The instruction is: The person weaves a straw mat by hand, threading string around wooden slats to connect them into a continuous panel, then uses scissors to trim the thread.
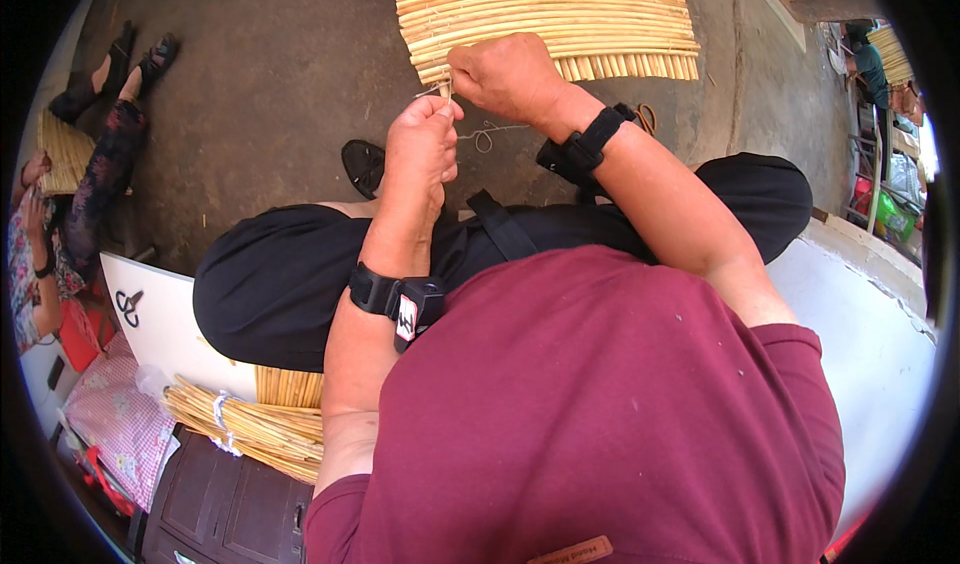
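Left hand [424,144] raised at upper centre, fingers curled closed, thumb and forefinger pinching a thin pale string [484,134] close to the lower edge of a mat of pale reeds [545,14]. Right hand [505,74] just above and to the right, almost touching the left hand, fingers folded down onto the lower corner of the mat, gripping its edge. String trailing in a loose loop to the right of the left hand, above the dark ground. Mat lying flat on the ground [270,64] at top centre, reeds side by side, cut ends forming a fringe along the lower right edge. Black wrist straps [395,299] on both forearms. Below the hands, crossed legs in black trousers [280,274] and a maroon shirt [600,414] filling the lower right. Black shoe [363,166] beside the left forearm. Lower left: tied bundle of reeds [250,429], white board [170,329] bearing scissors [128,307], checked cloth [120,414], dark cabinet [225,509]. Far left: another seated person [70,194] with a second reed mat [65,149].
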Demonstrator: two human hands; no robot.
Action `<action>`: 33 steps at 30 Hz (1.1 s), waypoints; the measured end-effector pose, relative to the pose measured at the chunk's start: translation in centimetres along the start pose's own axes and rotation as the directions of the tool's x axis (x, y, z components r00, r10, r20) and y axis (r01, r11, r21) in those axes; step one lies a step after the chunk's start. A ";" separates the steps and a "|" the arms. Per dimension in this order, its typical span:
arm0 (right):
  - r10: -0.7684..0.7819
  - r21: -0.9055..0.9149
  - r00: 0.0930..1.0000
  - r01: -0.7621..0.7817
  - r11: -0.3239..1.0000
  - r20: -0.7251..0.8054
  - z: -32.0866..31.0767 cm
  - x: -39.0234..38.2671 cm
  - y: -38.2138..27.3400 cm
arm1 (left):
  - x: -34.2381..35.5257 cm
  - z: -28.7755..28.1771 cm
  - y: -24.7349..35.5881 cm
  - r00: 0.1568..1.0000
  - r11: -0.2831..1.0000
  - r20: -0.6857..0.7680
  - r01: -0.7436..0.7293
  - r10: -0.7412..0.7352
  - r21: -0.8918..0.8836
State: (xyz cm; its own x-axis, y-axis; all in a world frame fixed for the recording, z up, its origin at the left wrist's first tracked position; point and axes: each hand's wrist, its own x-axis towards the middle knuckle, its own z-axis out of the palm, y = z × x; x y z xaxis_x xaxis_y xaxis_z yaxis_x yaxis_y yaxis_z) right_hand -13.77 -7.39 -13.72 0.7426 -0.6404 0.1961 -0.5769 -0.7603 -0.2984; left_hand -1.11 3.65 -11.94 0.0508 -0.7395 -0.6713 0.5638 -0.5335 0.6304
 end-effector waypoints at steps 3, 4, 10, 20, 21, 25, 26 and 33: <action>-0.001 0.018 1.000 0.001 1.000 -0.021 0.3 0.1 0.1 | -0.3 0.3 0.0 1.000 0.999 0.017 -0.017 0.018 -0.036; 0.001 0.032 1.000 0.000 0.999 -0.027 0.3 0.0 0.1 | -0.4 0.4 0.0 1.000 0.999 0.019 -0.016 0.017 -0.035; 0.016 0.016 1.000 -0.016 1.000 0.000 0.2 -0.1 0.2 | -0.8 0.2 0.0 0.998 1.000 0.052 -0.023 0.023 -0.011; 0.428 0.812 0.872 -0.420 0.405 0.237 -4.8 -2.6 0.8 | -0.5 -1.0 -1.2 0.996 0.769 -0.009 0.072 -0.086 0.635; 0.432 0.815 0.866 -0.432 0.387 0.254 -5.5 -4.2 1.2 | 0.4 -2.6 -2.3 0.984 0.539 -0.053 -0.048 0.171 0.841; 0.615 0.790 0.741 -0.536 0.297 0.271 -6.3 -11.9 6.1 | 1.0 -1.4 -1.0 0.849 0.668 -0.191 -0.229 0.493 0.708; 0.715 0.764 0.655 -0.584 0.274 0.244 -5.9 -13.7 7.6 | 0.4 -0.2 0.0 0.894 0.864 -0.267 -0.211 0.359 0.457; 0.995 0.953 -0.104 -0.301 -0.036 0.005 -2.8 -24.8 20.9 | 1.6 1.7 -0.8 0.959 0.968 -0.217 -0.136 0.182 0.210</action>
State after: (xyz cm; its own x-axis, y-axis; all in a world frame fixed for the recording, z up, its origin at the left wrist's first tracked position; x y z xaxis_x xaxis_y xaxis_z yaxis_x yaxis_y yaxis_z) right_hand -45.24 -7.69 -22.20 -0.6492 -0.6893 -0.3215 0.1216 0.3233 -0.9385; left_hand -2.89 2.13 -12.85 0.3298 -0.7172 -0.6138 0.3661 -0.5022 0.7835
